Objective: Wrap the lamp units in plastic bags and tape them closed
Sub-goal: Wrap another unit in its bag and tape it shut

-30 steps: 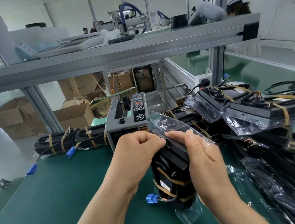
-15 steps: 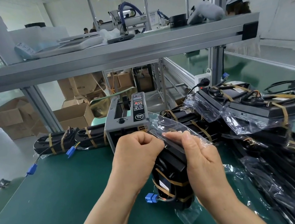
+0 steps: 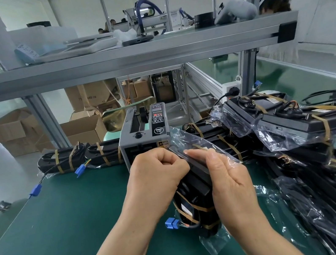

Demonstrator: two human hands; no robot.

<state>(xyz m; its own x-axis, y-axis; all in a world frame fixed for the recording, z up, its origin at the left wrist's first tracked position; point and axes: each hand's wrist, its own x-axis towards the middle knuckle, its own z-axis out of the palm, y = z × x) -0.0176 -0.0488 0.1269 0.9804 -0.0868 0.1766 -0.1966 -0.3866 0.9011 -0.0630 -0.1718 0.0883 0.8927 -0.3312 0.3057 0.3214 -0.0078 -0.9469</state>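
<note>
A black lamp unit (image 3: 195, 191) stands on end on the green table (image 3: 57, 230), bound with tan bands, a blue connector (image 3: 171, 223) at its lower left. A clear plastic bag (image 3: 198, 144) covers it, its open end sticking up toward the tape dispenser. My left hand (image 3: 159, 173) has its fingers curled, pinching the bag's top edge against the unit. My right hand (image 3: 226, 175) lies along the unit's right side with straight fingers pressing the plastic flat. A grey tape dispenser (image 3: 142, 138) stands just behind my hands.
Bagged lamp units (image 3: 295, 123) are piled at the right, reaching the table's near right corner. Two unbagged banded units (image 3: 78, 156) lie at the back left. An aluminium shelf frame (image 3: 125, 61) spans overhead. Cardboard boxes (image 3: 14, 130) stand on the floor beyond.
My right hand's fingers have straightened and slid up along the bag's fold. The left hand has shifted slightly right, tight against the bag's top edge.
</note>
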